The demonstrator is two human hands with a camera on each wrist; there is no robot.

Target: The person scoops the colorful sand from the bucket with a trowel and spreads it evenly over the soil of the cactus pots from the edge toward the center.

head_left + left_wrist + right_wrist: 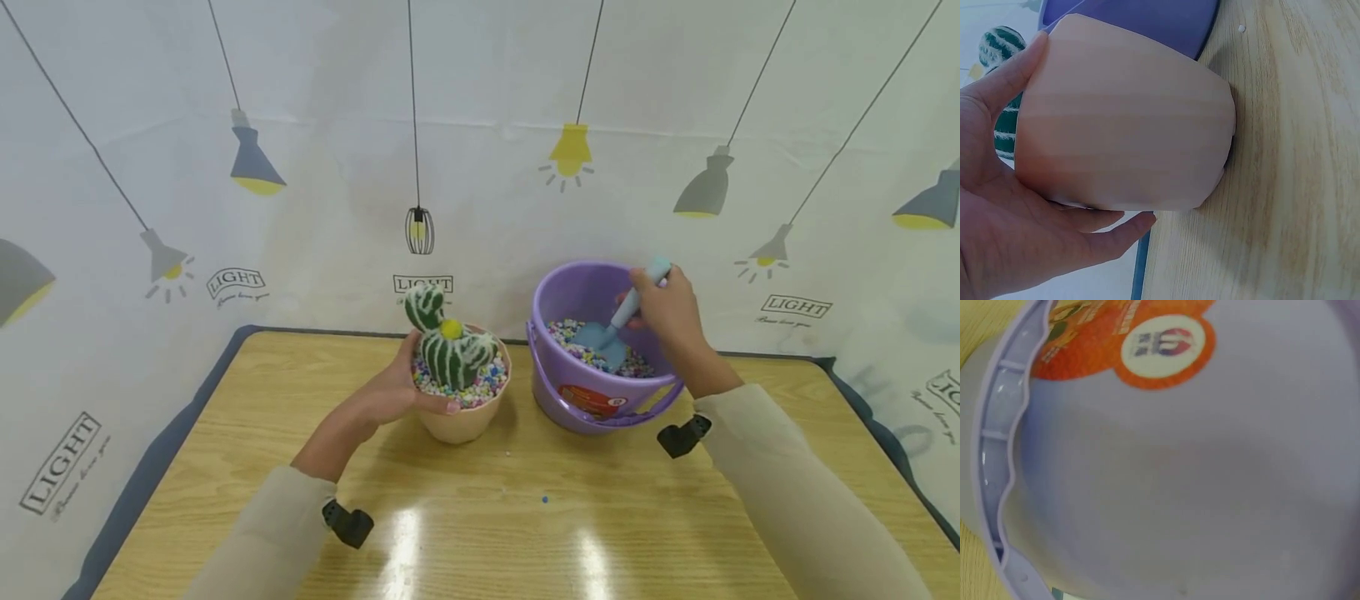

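My left hand holds a peach-coloured flower pot by its left side, thumb along the front near the rim. In the left wrist view the pot fills the middle, with the fingers wrapped beneath its side. A green-and-white cactus with a yellow flower stands in the pot among colourful pebbles. My right hand grips the handle of a blue trowel, its blade down in similar pebbles inside a purple bucket. In the right wrist view only the bucket's wall and handle show.
The bucket's handle hangs down at its front. Pot and bucket stand side by side near the back edge of a wooden table. A blue bead lies loose in front. Behind is a cloth printed with lamps.
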